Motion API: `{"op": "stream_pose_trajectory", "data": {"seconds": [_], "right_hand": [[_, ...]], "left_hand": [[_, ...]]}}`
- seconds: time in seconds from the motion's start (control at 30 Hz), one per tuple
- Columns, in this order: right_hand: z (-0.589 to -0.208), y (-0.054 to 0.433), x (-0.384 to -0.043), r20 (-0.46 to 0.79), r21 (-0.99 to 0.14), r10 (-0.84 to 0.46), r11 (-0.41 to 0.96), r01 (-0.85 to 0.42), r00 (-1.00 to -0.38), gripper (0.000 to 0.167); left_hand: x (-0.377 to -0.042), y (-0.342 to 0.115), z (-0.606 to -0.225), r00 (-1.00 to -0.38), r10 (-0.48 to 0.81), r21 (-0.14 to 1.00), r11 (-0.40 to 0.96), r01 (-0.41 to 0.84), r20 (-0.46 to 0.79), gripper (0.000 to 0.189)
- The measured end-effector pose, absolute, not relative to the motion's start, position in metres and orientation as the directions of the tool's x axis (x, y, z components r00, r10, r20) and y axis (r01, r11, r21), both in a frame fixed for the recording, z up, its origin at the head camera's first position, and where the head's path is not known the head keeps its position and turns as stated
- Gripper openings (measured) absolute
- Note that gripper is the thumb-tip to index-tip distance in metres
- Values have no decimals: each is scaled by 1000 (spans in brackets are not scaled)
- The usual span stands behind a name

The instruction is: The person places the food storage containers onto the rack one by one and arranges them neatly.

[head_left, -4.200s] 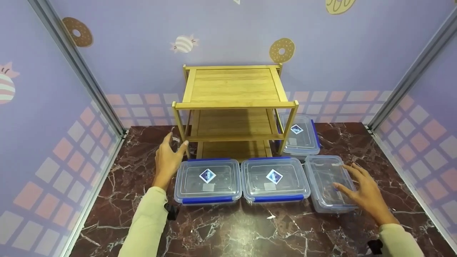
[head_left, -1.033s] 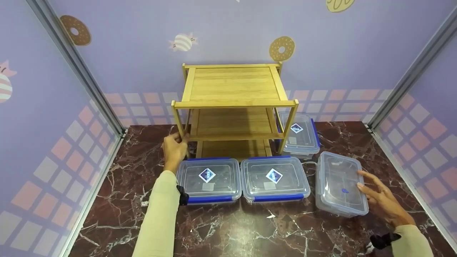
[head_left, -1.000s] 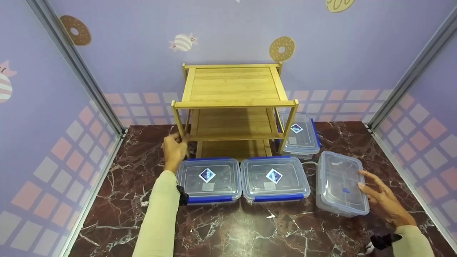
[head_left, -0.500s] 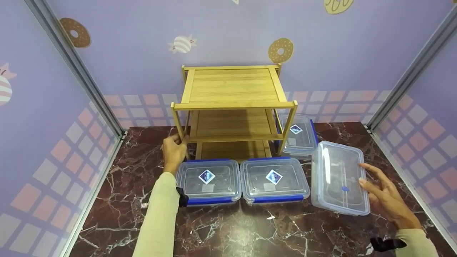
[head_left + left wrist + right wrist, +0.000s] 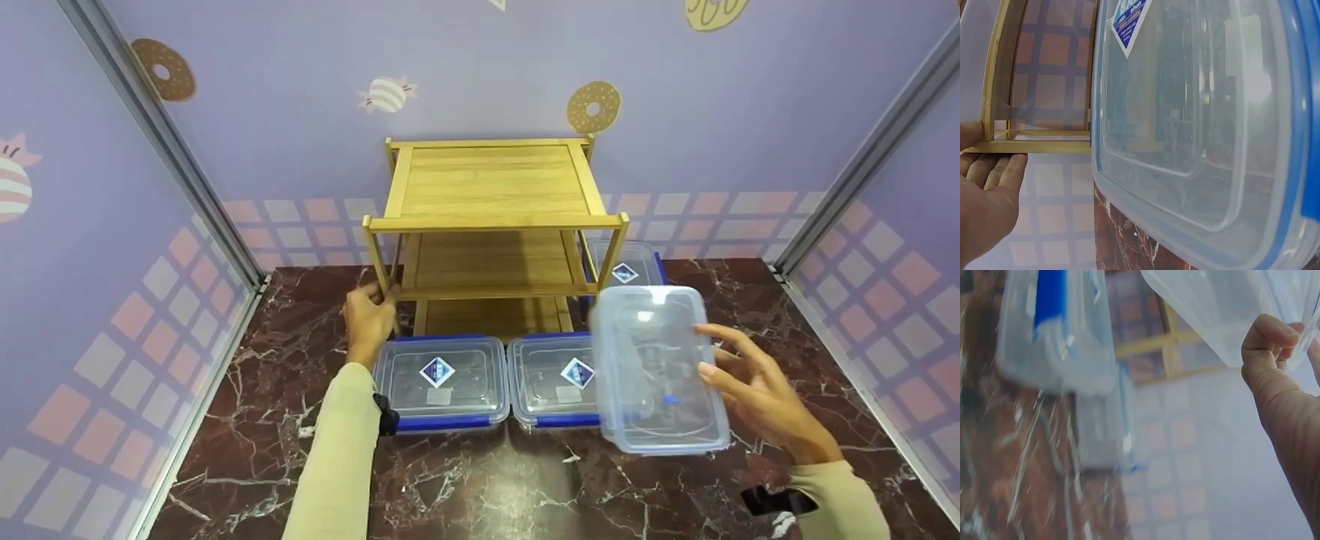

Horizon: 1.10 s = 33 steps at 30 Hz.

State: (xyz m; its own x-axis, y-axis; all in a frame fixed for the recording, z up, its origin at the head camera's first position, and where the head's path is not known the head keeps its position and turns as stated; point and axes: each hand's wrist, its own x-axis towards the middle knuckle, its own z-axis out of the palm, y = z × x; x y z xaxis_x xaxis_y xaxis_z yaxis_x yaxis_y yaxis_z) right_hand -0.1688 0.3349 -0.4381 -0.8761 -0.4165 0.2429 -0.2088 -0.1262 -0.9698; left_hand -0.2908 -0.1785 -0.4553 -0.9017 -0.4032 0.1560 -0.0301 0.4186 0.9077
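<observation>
In the head view my right hand (image 5: 757, 397) grips the right rim of a clear plastic food container (image 5: 652, 375), raised and tilted over the right end of the front row. In the right wrist view, thumb and fingers pinch that container's edge; its far part is out of frame. My left hand (image 5: 367, 322) holds the front left leg of a three-tier wooden shelf rack (image 5: 495, 180). The left wrist view shows its thumb and fingers on either side of the wooden post (image 5: 1044, 146).
Two lidded containers with blue clips, the left one (image 5: 442, 382) and the middle one (image 5: 551, 382), stand before the rack on the marbled tabletop (image 5: 480, 480). Another lidded container (image 5: 626, 262) sits beside the rack at the right. Patterned walls (image 5: 480, 67) enclose the table.
My left hand has gone from beside the rack to gripping its leg. My right hand has taken hold of the right container, lifted it and carried it left, partly over the middle one.
</observation>
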Motion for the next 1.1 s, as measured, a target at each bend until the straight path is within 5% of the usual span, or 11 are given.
{"op": "stream_pose_trajectory", "data": {"seconds": [0.33, 0.67, 1.1], "right_hand": [[-396, 270, -193, 317, -945, -509, -97, -312, -800, 53], [-349, 207, -227, 347, -921, -510, -25, -389, -788, 50], [-306, 146, -273, 304, -953, -453, -159, -259, -838, 51]], "left_hand": [[-292, -178, -456, -901, -405, 904, 427, -35, 157, 25], [-292, -179, -458, -898, -404, 890, 454, -32, 174, 24], [-294, -178, -458, -897, -408, 895, 445, -32, 171, 23]]}}
